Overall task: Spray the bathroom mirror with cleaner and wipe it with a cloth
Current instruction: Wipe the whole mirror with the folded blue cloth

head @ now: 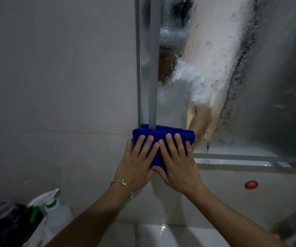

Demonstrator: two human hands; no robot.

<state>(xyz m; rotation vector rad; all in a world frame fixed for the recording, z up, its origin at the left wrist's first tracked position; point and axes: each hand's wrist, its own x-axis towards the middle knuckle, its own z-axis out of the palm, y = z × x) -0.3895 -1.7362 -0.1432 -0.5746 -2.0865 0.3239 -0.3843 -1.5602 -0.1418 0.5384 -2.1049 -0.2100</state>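
Observation:
A folded blue cloth [163, 133] lies flat against the lower left corner of the mirror [268, 77], overlapping its frame edge. My left hand [138, 161] and my right hand [177, 161] press on the cloth side by side with fingers straight and spread. The mirror glass is wet, with a wide white streak of foam and droplets running down its middle. A white spray bottle [54, 211] with a green collar stands at the lower left, away from both hands.
A grey tiled wall [54, 86] fills the left side. A dark object [10, 223] sits beside the spray bottle. A white sink rim [161, 234] lies below my arms. A red round sticker [251, 185] is on the wall under the mirror.

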